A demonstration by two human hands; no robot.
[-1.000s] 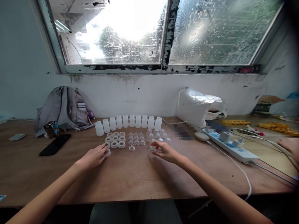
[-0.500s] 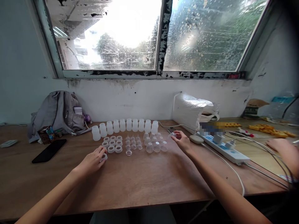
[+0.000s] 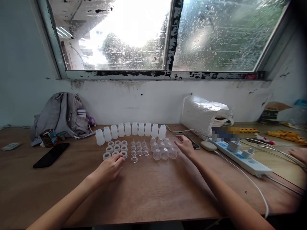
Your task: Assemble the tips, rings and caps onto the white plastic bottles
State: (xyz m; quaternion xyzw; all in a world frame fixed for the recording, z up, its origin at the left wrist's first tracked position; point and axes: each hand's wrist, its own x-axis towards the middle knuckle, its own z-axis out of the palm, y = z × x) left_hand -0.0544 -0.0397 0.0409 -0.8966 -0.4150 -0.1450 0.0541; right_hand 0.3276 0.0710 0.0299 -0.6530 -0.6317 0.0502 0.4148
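Across the brown table [image 3: 144, 195] filling the lower frame, I see the left hand [image 3: 110, 167] left of centre, the right hand [image 3: 186, 146] right of it, and frosted bottles [image 3: 128, 129] curving mid-frame. Domed caps [image 3: 164, 154] sit centre-right beside the right's loosely bent fingers, white rings [image 3: 117, 149] centre-left beneath the left's curled ones; whether either grips anything I can't tell. Little clear teats [image 3: 139, 152] stand between.

No readable text. Print on carton [image 3: 48, 138] at nine o'clock, brown bag [image 3: 272, 112] at three: too blurred.
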